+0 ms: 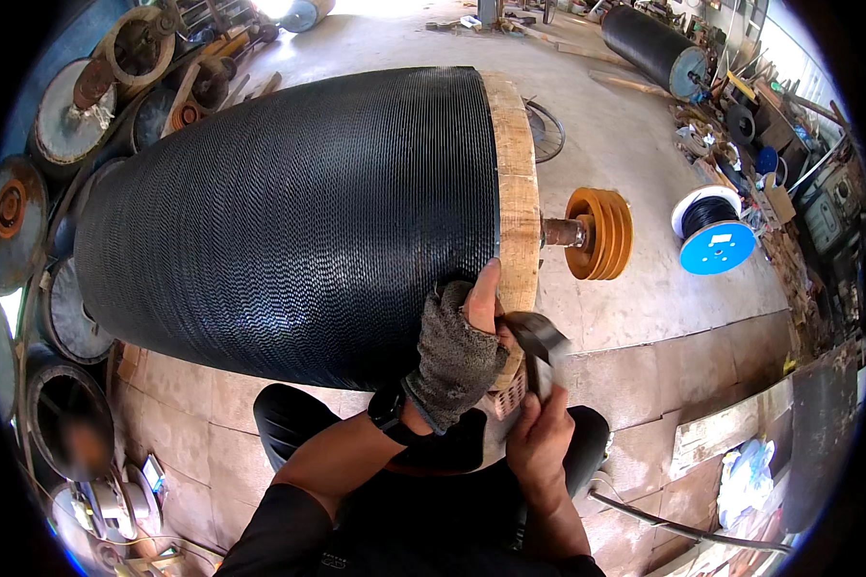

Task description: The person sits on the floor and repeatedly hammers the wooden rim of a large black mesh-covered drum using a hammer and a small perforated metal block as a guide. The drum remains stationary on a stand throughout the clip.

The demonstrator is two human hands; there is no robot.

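Note:
A large drum (289,212) with a finely ridged black covering lies across in front of me, and a pale wooden band (515,173) rings its right end. My left hand (457,351), in a grey fingerless glove, rests against the drum's lower right edge where black meets wood. Its fingers are closed around something small or hidden that I cannot make out. My right hand (539,438) grips the handle of a hammer (541,370) just right of the left hand. The hammer's dark head is smeared by motion and close to the wooden band.
From the drum's end a shaft (560,232) carries a grooved yellow pulley (601,234). A blue-sided cable reel (717,247) stands on the floor to the right. Old drums (72,111) are stacked at left; another black roller (649,48) and scrap line the far right. A hose (683,527) lies low right.

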